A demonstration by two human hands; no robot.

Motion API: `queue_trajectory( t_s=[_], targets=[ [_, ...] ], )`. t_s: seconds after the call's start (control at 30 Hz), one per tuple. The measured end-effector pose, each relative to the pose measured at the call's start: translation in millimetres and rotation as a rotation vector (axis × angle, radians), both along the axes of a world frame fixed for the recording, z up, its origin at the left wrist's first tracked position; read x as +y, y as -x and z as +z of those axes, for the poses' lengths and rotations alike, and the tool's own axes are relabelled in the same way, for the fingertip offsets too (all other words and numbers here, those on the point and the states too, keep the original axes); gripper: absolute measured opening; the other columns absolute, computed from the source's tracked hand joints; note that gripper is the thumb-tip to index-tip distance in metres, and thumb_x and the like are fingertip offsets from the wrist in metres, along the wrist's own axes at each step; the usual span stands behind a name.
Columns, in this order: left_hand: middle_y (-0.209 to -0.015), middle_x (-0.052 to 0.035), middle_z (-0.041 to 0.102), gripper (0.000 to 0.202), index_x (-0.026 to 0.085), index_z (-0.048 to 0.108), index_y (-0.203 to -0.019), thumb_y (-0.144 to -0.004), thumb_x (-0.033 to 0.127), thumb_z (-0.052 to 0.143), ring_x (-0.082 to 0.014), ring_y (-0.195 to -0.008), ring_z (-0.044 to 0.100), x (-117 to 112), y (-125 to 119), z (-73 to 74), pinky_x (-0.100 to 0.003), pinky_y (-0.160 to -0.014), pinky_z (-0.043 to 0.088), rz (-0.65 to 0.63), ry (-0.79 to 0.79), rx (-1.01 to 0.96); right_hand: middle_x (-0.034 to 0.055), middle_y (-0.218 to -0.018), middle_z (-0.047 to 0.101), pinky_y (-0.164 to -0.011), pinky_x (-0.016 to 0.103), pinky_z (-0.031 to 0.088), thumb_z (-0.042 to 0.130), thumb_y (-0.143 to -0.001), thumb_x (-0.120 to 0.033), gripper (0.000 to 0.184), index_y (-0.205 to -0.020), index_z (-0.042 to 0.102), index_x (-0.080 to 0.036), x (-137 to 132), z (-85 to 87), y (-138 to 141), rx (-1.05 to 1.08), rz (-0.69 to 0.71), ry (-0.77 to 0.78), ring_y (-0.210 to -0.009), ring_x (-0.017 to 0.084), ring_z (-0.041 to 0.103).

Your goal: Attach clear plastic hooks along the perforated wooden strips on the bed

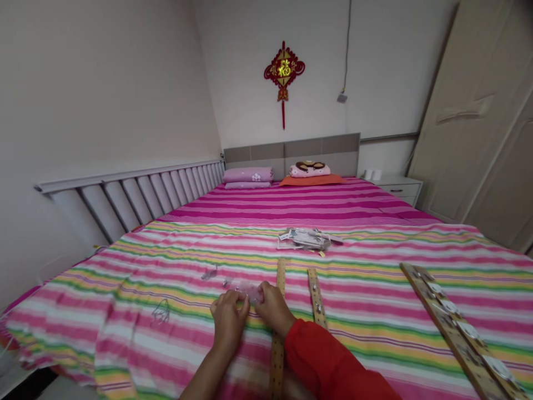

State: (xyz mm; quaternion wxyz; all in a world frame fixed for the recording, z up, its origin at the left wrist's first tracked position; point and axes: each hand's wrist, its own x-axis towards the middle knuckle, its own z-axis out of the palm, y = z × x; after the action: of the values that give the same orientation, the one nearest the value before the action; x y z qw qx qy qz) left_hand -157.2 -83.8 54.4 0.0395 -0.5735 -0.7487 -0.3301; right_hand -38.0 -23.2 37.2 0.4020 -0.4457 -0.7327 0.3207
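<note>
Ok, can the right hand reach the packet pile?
Probably yes: the wooden strips stop short of the pile on the striped bedspread, but the right hand is pinching a clear plastic bag.

My left hand [229, 322] and right hand [272, 308] are hiding much of the clear plastic bag [249, 291], blurring whatever's inside. The studded wooden strip [462, 333] is running off the frame's bottom edge, and the stacked packets [303, 239] are showing print too small to read.

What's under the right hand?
A wooden strip on the striped bedspread runs beneath the right hand, which pinches clear plastic; the strip's stretch under the palm is hidden.
</note>
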Motion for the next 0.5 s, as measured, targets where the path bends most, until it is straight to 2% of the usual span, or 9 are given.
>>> queue_trajectory(
  t_s=[0.13,0.3,0.4,0.5],
  targets=[
    [-0.075,-0.0015,0.067,0.015,0.02,0.063,-0.069,-0.079,0.027,0.055,-0.0196,-0.077,0.059,1,7,1.9,-0.033,-0.076,0.03,0.047,0.015,0.022,-0.0068,-0.056,0.047,-0.052,0.022,0.034,0.048,-0.054,0.006,0.035,-0.078,0.059,-0.017,1,1.9,-6,0.078,0.026,0.052,-0.054,0.012,0.048],
    [-0.078,-0.001,0.068,0.015,0.022,0.066,-0.072,-0.081,0.027,0.054,-0.0192,-0.082,0.059,-2,10,-4.2,-0.036,-0.083,0.027,-0.058,0.013,0.114,-0.0084,-0.058,0.044,-0.043,0.021,0.038,0.044,-0.062,-0.003,0.035,-0.092,0.058,-0.015,4,11.2,-19,0.207,0.082,0.17,-0.044,0.01,0.047],
    [-0.077,-0.0015,0.067,0.016,0.022,0.066,-0.071,-0.081,0.024,0.054,-0.0193,-0.081,0.058,-4,9,-13.3,-0.038,-0.085,0.027,-0.104,0.025,0.177,-0.0068,-0.068,0.046,-0.046,0.019,0.041,0.045,-0.063,-0.003,0.052,-0.113,0.053,-0.016,-3,22.6,-36,0.276,0.119,0.168,-0.05,0.008,0.048],
    [-0.074,-0.0015,0.065,0.019,0.022,0.066,-0.068,-0.08,0.019,0.052,-0.0201,-0.08,0.058,-5,9,-21.2,-0.039,-0.082,0.029,-0.117,0.025,0.165,-0.0053,-0.077,0.048,-0.052,0.019,0.039,0.047,-0.063,-0.002,0.067,-0.127,0.047,-0.022,-14,29.3,-58,0.33,0.184,0.075,-0.057,0.007,0.047]
  ],
)
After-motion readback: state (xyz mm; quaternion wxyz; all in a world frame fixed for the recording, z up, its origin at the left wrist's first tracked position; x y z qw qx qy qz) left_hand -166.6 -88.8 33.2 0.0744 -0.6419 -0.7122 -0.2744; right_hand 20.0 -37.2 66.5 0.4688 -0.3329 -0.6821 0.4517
